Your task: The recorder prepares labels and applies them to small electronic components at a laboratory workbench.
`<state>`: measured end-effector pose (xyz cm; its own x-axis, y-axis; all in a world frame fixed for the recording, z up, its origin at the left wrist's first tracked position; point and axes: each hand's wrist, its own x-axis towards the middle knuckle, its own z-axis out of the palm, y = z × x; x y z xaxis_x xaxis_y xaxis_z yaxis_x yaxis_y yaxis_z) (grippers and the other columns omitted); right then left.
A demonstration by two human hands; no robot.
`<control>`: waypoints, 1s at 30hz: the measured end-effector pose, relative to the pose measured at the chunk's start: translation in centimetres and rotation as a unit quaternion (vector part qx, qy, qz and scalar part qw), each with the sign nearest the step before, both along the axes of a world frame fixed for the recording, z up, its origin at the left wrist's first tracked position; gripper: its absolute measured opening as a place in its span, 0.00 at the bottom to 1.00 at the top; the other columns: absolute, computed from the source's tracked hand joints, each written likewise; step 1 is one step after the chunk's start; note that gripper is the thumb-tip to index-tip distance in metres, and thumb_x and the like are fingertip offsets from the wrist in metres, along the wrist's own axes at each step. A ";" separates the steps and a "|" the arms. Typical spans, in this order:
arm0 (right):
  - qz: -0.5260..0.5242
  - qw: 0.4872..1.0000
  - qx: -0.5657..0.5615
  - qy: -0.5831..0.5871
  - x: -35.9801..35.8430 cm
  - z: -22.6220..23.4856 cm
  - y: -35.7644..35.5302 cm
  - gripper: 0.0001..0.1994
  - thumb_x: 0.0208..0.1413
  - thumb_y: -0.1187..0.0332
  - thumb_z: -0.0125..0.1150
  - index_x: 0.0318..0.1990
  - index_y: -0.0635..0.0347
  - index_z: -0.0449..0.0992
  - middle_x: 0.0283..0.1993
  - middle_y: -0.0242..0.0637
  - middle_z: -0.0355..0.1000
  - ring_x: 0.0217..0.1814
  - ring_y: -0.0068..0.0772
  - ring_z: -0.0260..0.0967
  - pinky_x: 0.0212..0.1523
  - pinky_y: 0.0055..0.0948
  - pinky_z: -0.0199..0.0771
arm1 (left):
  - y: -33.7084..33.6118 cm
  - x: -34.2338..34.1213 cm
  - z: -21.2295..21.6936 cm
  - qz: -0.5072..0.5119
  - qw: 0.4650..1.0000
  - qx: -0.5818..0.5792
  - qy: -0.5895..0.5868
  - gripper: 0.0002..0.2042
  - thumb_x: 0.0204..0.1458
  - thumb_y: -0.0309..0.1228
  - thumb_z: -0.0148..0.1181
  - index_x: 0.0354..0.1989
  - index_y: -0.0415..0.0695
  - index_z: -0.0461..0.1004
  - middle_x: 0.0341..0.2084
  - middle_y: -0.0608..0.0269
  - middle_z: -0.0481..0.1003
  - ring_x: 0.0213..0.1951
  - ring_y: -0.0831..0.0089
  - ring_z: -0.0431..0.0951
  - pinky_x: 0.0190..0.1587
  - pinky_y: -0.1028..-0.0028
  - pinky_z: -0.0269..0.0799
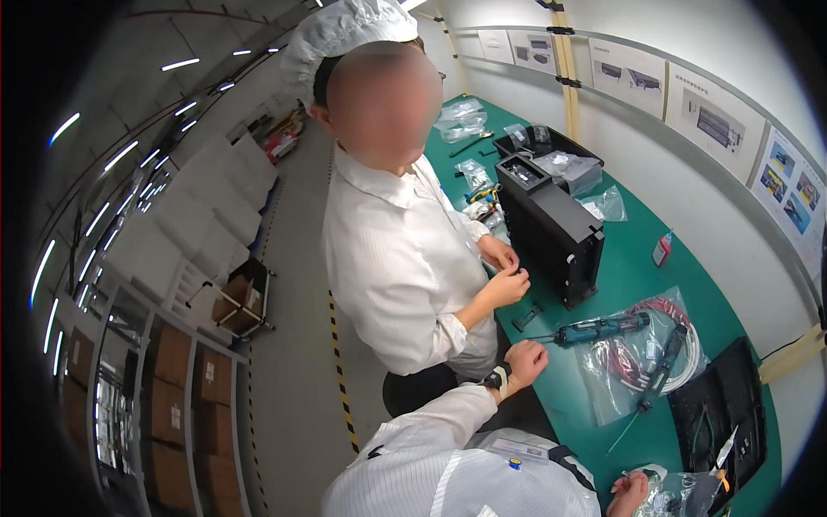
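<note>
My left hand (527, 363), a dark watch at its wrist, rests at the table's near edge with its fingers curled in and nothing visible in them. Just beyond it lies a teal and black electric screwdriver (603, 328), its bit pointing toward that hand. Low in the picture, my right hand (630, 494) has its fingers drawn together beside a clear plastic bag (689, 493) of small parts; what they pinch is too small to make out. A second electric screwdriver (662, 370) lies across a clear bag with coiled red and white cable (689, 355).
A co-worker (405, 258) in white stands at my left, hands together near a tall black metal housing (556, 226). A black tray-like cover (719, 405) lies at the right. A small red bottle (662, 248) stands by the wall. A black stool (418, 389) stands beside me.
</note>
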<state>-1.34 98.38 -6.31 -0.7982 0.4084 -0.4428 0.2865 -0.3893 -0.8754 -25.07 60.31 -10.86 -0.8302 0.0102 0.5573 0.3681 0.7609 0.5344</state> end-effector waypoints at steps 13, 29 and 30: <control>0.028 0.998 0.048 0.028 0.4 -0.5 0.3 0.10 0.68 0.69 0.48 0.33 0.60 0.72 0.31 0.34 0.69 0.30 0.29 0.65 0.33 0.28 0.67 | 0.2 0.1 0.1 0.010 1.000 -0.006 0.019 0.08 0.51 0.28 0.65 0.25 0.45 0.71 0.22 0.60 0.74 0.30 0.54 0.75 0.33 0.56 0.71; 0.032 0.998 0.048 0.021 0.5 -1.4 0.7 0.08 0.68 0.69 0.49 0.36 0.58 0.73 0.32 0.35 0.70 0.31 0.28 0.66 0.33 0.27 0.67 | -0.1 0.0 -0.4 -0.002 1.000 0.003 0.015 0.07 0.50 0.28 0.65 0.25 0.46 0.72 0.23 0.61 0.75 0.30 0.54 0.75 0.33 0.57 0.71; 0.061 0.994 0.090 0.031 0.5 -1.7 0.8 0.08 0.68 0.68 0.50 0.36 0.59 0.73 0.32 0.35 0.71 0.31 0.28 0.66 0.33 0.27 0.67 | -0.4 0.2 -0.7 0.002 1.000 0.007 0.016 0.07 0.50 0.28 0.65 0.25 0.45 0.71 0.23 0.60 0.75 0.30 0.54 0.75 0.33 0.57 0.71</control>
<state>-0.82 99.17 -8.02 -0.8698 0.3753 -0.3204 0.2656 -0.1911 -0.9450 -24.89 59.95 -11.61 -0.8116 -0.0004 0.5843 0.3828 0.7550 0.5323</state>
